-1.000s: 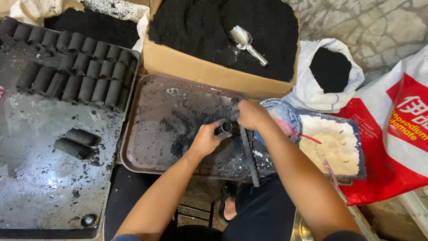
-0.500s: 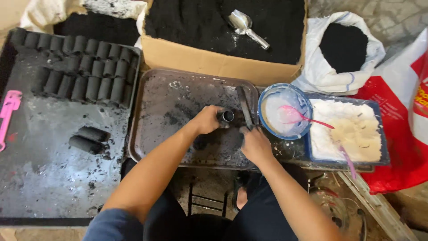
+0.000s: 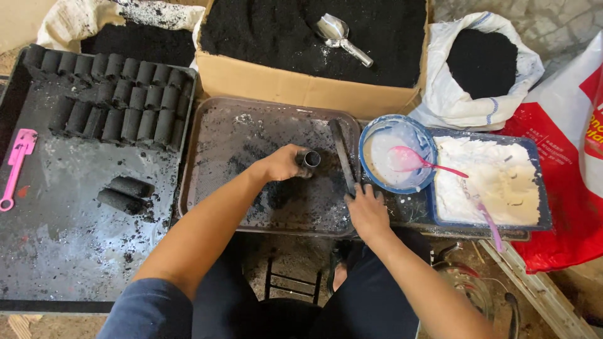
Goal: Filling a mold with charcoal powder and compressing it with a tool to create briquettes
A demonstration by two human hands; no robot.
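Wrapped around a short metal tube (image 3: pixel 308 159), the left hand (image 3: pixel 281 164) held it upright on the sooty tray (image 3: pixel 207 125), while the right hand (image 3: pixel 366 210), fingers loose, touched a flat bar's (image 3: pixel 343 156) near end beside it. Packing seemed underway; lifting the bar would need a firm pinch.

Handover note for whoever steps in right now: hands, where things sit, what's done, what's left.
Left hand: gripping the short metal tube, upright on the middle tray.
Right hand: at the near end of the flat metal bar on that tray.
Done: rows of black cylinders on the left tray, two more lying apart.
Left: black powder on the middle tray, more in the cardboard box.
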